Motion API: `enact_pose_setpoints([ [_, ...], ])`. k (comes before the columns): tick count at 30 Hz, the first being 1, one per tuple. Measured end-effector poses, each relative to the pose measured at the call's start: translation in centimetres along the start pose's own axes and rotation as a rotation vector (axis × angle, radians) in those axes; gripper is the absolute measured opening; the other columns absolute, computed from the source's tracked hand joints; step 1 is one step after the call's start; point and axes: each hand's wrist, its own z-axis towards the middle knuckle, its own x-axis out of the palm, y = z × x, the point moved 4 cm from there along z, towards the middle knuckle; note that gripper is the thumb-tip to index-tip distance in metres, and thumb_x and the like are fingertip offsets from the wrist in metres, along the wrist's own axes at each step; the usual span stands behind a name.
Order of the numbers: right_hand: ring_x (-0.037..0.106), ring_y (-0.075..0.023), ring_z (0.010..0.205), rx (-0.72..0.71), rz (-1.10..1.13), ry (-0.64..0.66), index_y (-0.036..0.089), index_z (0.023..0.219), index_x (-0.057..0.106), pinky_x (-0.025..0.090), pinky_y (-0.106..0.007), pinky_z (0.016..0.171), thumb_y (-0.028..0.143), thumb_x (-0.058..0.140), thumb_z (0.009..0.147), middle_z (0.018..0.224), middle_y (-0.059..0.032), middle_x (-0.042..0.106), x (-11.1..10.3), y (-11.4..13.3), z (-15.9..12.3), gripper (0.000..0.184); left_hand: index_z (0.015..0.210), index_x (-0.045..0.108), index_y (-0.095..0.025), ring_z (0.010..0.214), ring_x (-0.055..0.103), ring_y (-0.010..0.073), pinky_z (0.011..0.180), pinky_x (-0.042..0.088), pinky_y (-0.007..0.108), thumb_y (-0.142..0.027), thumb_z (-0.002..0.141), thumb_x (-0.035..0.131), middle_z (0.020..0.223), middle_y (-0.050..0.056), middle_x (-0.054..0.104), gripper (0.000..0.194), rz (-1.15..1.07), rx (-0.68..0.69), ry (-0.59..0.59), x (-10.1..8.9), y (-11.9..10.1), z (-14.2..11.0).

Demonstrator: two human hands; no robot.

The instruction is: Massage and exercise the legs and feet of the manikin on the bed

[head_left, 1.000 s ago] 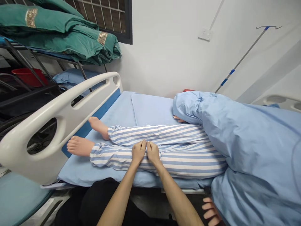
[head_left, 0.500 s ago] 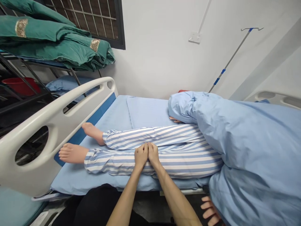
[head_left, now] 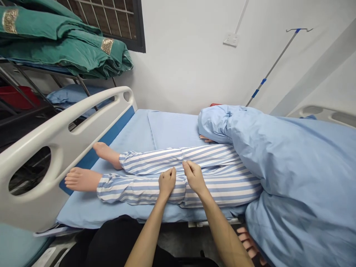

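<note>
A figure in blue-and-white striped trousers (head_left: pixel 155 185) lies on a bed with a light blue sheet (head_left: pixel 167 129). Its two bare feet (head_left: pixel 80 178) point toward the white footboard (head_left: pixel 55 144). My left hand (head_left: pixel 166 182) rests on the near leg around the knee, fingers curled and pressed into the fabric. Just to its right, my right hand (head_left: pixel 193 177) lies on the same leg, its fingers bent onto the cloth. A light blue quilt (head_left: pixel 292 163) covers the figure from the thighs up.
Green folded blankets (head_left: pixel 63 40) lie on a metal rack at the back left, above a blue pillow (head_left: pixel 72 94). An IV pole (head_left: pixel 274 63) leans by the white wall. Someone's bare toes (head_left: pixel 247 243) show under the quilt's edge at the bottom right.
My hands, pressed side by side on the leg before, have come apart. The right one has shifted right toward the thigh and the view has drifted slightly.
</note>
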Motion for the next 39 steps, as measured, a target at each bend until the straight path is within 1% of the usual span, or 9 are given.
enact_pose_setpoints([
  [8, 0.032, -0.0106, 0.051, 0.106, -0.059, -0.072, 0.022, 0.056, 0.032, 0.024, -0.026, 0.054, 0.047, 0.04, 0.091, 0.05, 0.0063, 0.031, 1.4, -7.8, -2.5, 0.044, 0.047, 0.032, -0.021, 0.049, 0.032, 0.0116, 0.055, 0.023, 0.027, -0.045, 0.085, 0.039, 0.045, -0.002, 0.034, 0.046, -0.17, -0.06, 0.039, -0.4, -0.8, -0.4],
  [13, 0.034, -0.011, 0.053, 0.128, 0.028, -0.089, 0.022, 0.057, 0.034, 0.026, -0.026, 0.054, 0.048, 0.039, 0.092, 0.052, 0.0059, 0.033, 1.2, -8.1, -2.4, 0.044, 0.047, 0.036, -0.022, 0.046, 0.034, 0.0113, 0.051, 0.03, 0.027, -0.049, 0.085, 0.041, 0.043, -0.002, 0.035, 0.047, -0.485, -0.089, 0.071, -1.3, -5.3, -0.6],
  [17, 0.035, -0.011, 0.054, 0.139, 0.074, -0.128, 0.022, 0.059, 0.036, 0.027, -0.026, 0.054, 0.05, 0.038, 0.092, 0.054, 0.0057, 0.034, 0.9, -8.1, -2.5, 0.043, 0.048, 0.036, -0.022, 0.045, 0.034, 0.0108, 0.05, 0.032, 0.026, -0.049, 0.086, 0.042, 0.043, -0.003, 0.036, 0.047, -0.573, -0.046, 0.054, -1.4, -8.5, -0.9],
  [19, 0.035, -0.011, 0.054, 0.132, 0.087, -0.135, 0.022, 0.059, 0.037, 0.028, -0.026, 0.055, 0.05, 0.038, 0.091, 0.054, 0.0054, 0.035, 0.8, -8.3, -2.6, 0.043, 0.049, 0.035, -0.022, 0.047, 0.036, 0.0111, 0.052, 0.033, 0.026, -0.047, 0.088, 0.04, 0.045, -0.002, 0.037, 0.047, -0.535, -0.02, 0.015, -0.6, -8.2, -1.3],
  [22, 0.036, -0.0112, 0.055, 0.13, 0.091, -0.118, 0.021, 0.059, 0.039, 0.029, -0.026, 0.055, 0.049, 0.04, 0.09, 0.055, 0.0048, 0.038, 0.9, -8.4, -2.7, 0.042, 0.053, 0.036, -0.022, 0.05, 0.039, 0.0125, 0.054, 0.031, 0.026, -0.039, 0.088, 0.04, 0.049, -0.001, 0.041, 0.039, -0.345, -0.021, -0.04, 1.4, -5.6, -2.0],
  [26, 0.037, -0.0113, 0.056, 0.158, 0.112, -0.139, 0.022, 0.059, 0.038, 0.031, -0.026, 0.055, 0.049, 0.043, 0.088, 0.055, 0.0047, 0.04, 0.9, -8.5, -2.5, 0.04, 0.058, 0.038, -0.022, 0.056, 0.046, 0.0147, 0.059, 0.029, 0.027, -0.028, 0.087, 0.039, 0.056, 0.002, 0.051, 0.029, -0.085, 0.051, -0.006, 3.5, -2.9, -2.8],
  [30, 0.033, -0.0104, 0.054, 0.147, 0.07, -0.089, 0.022, 0.058, 0.035, 0.029, -0.025, 0.053, 0.05, 0.046, 0.087, 0.053, 0.0059, 0.034, 0.3, -6.8, -2.1, 0.042, 0.059, 0.041, -0.022, 0.057, 0.049, 0.0152, 0.059, 0.026, 0.028, -0.024, 0.089, 0.038, 0.058, 0.003, 0.056, 0.03, 0.019, 0.109, 0.016, 3.8, -2.5, -2.9],
  [36, 0.029, -0.0094, 0.052, 0.012, -0.05, -0.093, 0.022, 0.059, 0.032, 0.026, -0.025, 0.051, 0.045, 0.047, 0.091, 0.054, 0.0068, 0.028, -3.8, -1.4, -2.5, 0.042, 0.062, 0.051, -0.02, 0.06, 0.053, 0.0147, 0.059, 0.025, 0.028, -0.025, 0.091, 0.043, 0.061, 0.004, 0.062, 0.03, 0.143, 0.176, 0.036, 4.2, -2.6, -3.1],
  [39, 0.028, -0.0093, 0.051, -0.002, -0.077, -0.13, 0.023, 0.059, 0.03, 0.026, -0.024, 0.05, 0.045, 0.048, 0.091, 0.054, 0.007, 0.027, -5.0, -1.4, -3.1, 0.042, 0.062, 0.053, -0.02, 0.059, 0.052, 0.0135, 0.059, 0.026, 0.027, -0.024, 0.091, 0.043, 0.06, 0.003, 0.061, 0.031, 0.164, 0.181, 0.011, 4.3, -2.5, -3.3],
])
